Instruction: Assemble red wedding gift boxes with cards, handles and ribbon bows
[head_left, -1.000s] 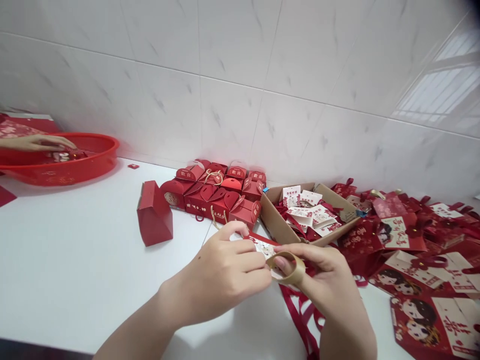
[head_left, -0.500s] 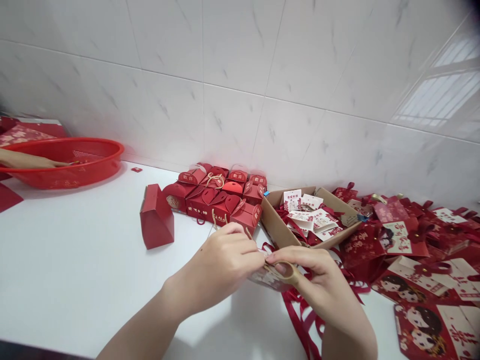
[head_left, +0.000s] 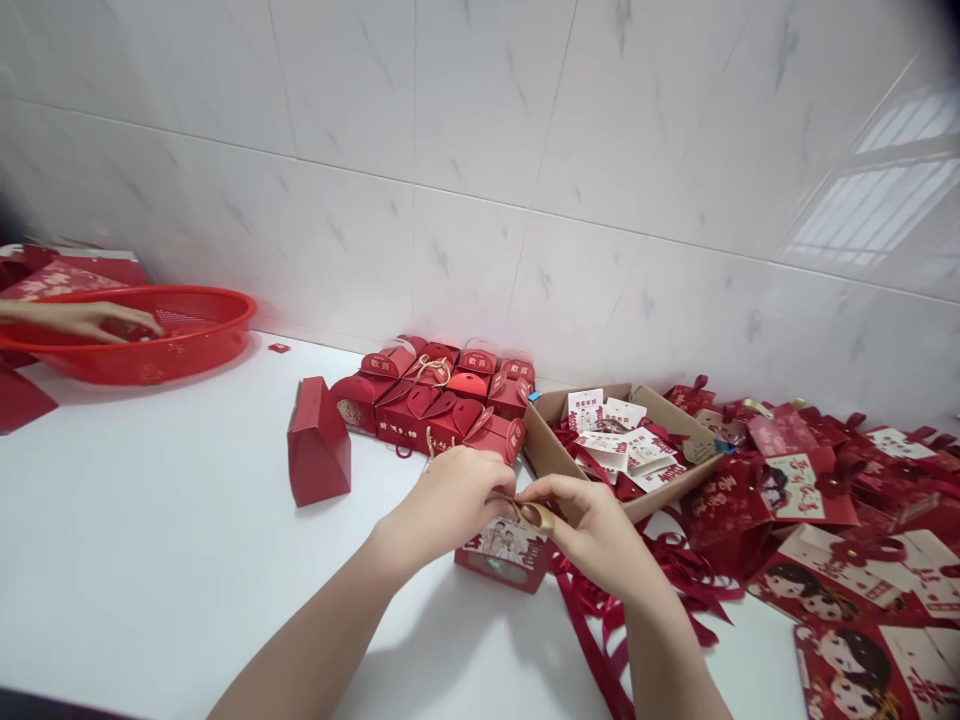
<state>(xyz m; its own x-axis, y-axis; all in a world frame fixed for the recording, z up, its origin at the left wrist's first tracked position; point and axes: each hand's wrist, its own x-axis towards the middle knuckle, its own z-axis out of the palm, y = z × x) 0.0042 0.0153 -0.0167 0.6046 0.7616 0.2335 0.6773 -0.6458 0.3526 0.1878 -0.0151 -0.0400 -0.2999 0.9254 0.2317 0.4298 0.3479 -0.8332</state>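
Observation:
A small red gift box (head_left: 499, 572) with a clear window and a white printed tag (head_left: 504, 540) stands on the white table in front of me. At its top, the fingers of my left hand (head_left: 450, 505) are closed on a gold ribbon (head_left: 541, 518). My right hand (head_left: 596, 530) pinches the same ribbon from the right side, where a loop shows by the thumb. The ribbon's exact path between my fingertips is partly hidden. Dark red ribbons (head_left: 592, 640) lie loose beside my right hand.
Beyond my hands stand several packed red boxes (head_left: 409, 410) and a cardboard box (head_left: 540, 420) of tags. A plain red box (head_left: 319, 450) is at left. Another person's hand (head_left: 112, 320) reaches into a red basket (head_left: 217, 345). Printed red bags (head_left: 825, 560) crowd the right.
My hands have shifted slightly, and the gift box now shows upright below them. The other person's hand has lifted and come further into view over the basket, holding something red.

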